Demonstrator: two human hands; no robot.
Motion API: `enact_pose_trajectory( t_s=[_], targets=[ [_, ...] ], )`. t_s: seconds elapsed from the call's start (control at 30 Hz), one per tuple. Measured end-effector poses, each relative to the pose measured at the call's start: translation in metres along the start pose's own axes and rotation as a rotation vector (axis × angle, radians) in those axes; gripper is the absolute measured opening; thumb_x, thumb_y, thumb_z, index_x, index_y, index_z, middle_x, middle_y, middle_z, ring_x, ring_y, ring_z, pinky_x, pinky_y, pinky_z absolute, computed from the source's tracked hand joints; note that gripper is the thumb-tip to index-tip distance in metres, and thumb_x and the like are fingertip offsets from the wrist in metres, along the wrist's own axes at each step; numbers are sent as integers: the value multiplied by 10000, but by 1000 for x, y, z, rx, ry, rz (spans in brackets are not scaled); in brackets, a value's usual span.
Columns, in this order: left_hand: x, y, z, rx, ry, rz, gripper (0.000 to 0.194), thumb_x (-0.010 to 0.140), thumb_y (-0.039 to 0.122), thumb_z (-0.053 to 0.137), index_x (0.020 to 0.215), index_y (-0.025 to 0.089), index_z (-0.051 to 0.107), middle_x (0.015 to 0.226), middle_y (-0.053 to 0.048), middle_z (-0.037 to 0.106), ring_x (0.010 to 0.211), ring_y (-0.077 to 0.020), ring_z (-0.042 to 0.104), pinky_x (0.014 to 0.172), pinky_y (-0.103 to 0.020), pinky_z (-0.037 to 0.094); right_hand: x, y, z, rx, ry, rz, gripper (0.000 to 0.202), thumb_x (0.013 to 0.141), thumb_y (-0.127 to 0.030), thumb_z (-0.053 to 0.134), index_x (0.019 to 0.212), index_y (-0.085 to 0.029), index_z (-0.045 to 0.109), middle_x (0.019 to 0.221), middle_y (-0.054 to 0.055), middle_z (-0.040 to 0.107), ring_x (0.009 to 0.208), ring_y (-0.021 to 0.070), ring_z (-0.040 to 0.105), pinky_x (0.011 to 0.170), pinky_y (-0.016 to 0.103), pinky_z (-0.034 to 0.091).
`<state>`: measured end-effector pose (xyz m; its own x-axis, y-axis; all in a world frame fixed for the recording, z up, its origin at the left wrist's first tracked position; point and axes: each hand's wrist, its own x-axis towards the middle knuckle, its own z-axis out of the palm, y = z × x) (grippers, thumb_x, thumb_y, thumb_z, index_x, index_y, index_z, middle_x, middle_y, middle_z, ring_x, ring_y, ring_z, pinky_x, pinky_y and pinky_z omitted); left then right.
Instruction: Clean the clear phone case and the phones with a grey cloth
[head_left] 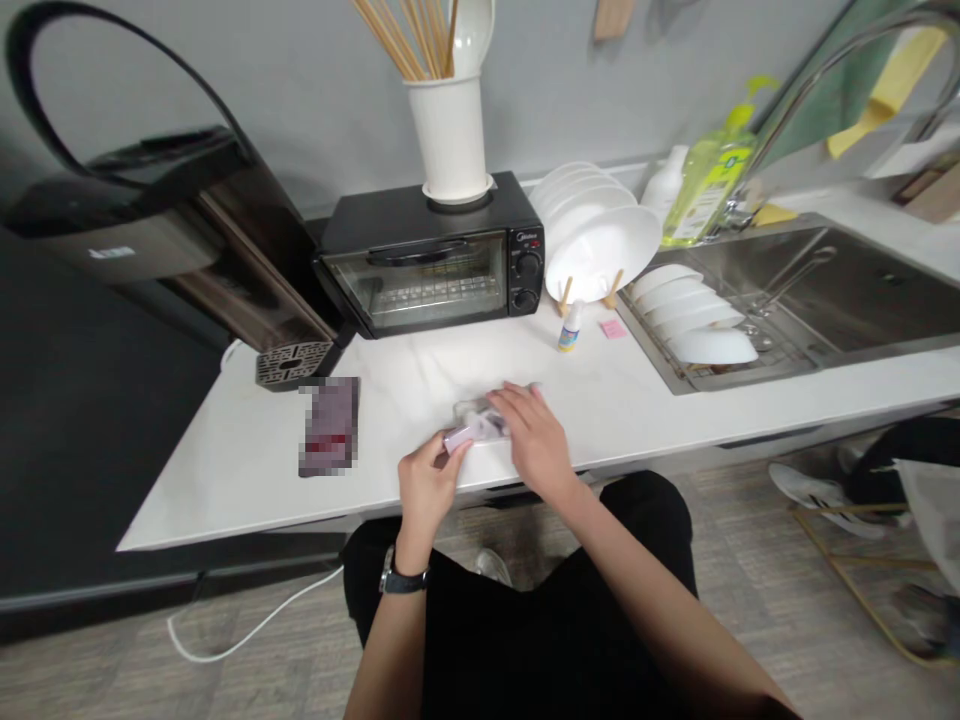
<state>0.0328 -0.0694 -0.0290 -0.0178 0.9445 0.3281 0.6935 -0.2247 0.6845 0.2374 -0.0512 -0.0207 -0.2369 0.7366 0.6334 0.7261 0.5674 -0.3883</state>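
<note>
Near the front edge of the white counter, my left hand pinches a small pale purple item between thumb and fingers. A blurred, greyish, partly see-through bundle lies beside it, too smeared to name. My right hand rests over the right side of that bundle, its fingers together and pointing up-left; what is under them is hidden. Behind my hands stands a small white bottle with a blue and yellow label, with a pink note to its right.
A pixelated dark purple object lies left, before a tall dark machine. A toaster oven carries a white utensil holder. Racked plates and a sink with bowls are right. A person's shoe shows at right.
</note>
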Motion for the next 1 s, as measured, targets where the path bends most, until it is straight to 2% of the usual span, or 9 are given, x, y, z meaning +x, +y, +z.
enact_pose_trajectory(
  t_s=[0.07,0.13,0.33,0.43,0.6,0.7,0.87,0.93,1.0],
  targets=[
    [-1,2,0,-30,2,0,277,965,427,674,834,186,712,716,-2,739,638,-136,644,672,-219,494,-1,11,-5,-23,52,110,515,1015,-36,387,1455,-161,622,1402,140,707,1460,292,539,1273,591,364],
    [-1,1,1,-41,-1,-2,269,964,423,682,845,185,718,728,-5,744,647,-137,644,680,-220,497,-1,5,-1,-24,68,128,516,1013,-33,380,1452,-158,621,1409,142,704,1478,298,522,1275,603,352],
    [2,-7,1,33,9,-5,111,810,150,606,717,182,658,639,-30,705,556,-161,613,599,-253,470,2,-49,28,71,-74,-169,466,1048,-85,446,1485,-150,593,1470,111,690,1437,226,568,1303,465,349],
    [2,-4,0,9,-4,6,120,859,197,614,756,184,675,685,-25,728,600,-158,641,629,-242,484,3,-31,21,31,-60,-156,490,1039,-71,425,1490,-157,596,1449,118,698,1420,229,580,1289,471,370],
    [0,4,-1,-26,8,1,302,967,456,679,835,187,714,709,2,731,635,-134,633,656,-216,464,1,20,-7,-59,58,115,519,984,-11,380,1398,-154,656,1337,131,734,1403,282,581,1274,571,361],
    [0,3,0,-37,5,3,267,962,438,680,868,192,725,742,-8,751,657,-143,650,673,-221,478,1,5,-1,-52,50,118,508,988,-22,398,1411,-159,644,1362,136,720,1433,290,552,1273,583,352],
    [1,-4,1,12,7,7,136,834,189,608,714,192,671,629,-17,694,552,-155,607,588,-242,458,3,-44,25,30,-79,-152,472,1020,-53,451,1443,-177,620,1392,106,723,1372,235,598,1289,483,357],
    [1,-4,0,6,7,12,119,818,167,602,731,190,679,648,-18,706,575,-158,632,607,-240,472,5,-38,21,22,-101,-217,482,1020,-51,444,1453,-176,616,1390,105,723,1340,226,615,1268,453,390],
    [0,-2,0,-23,-6,9,113,888,230,631,830,191,720,716,-13,740,631,-155,662,658,-233,493,5,-17,9,-13,-66,-168,500,1003,-29,413,1428,-171,637,1362,119,726,1311,237,623,1249,471,411]
  ],
)
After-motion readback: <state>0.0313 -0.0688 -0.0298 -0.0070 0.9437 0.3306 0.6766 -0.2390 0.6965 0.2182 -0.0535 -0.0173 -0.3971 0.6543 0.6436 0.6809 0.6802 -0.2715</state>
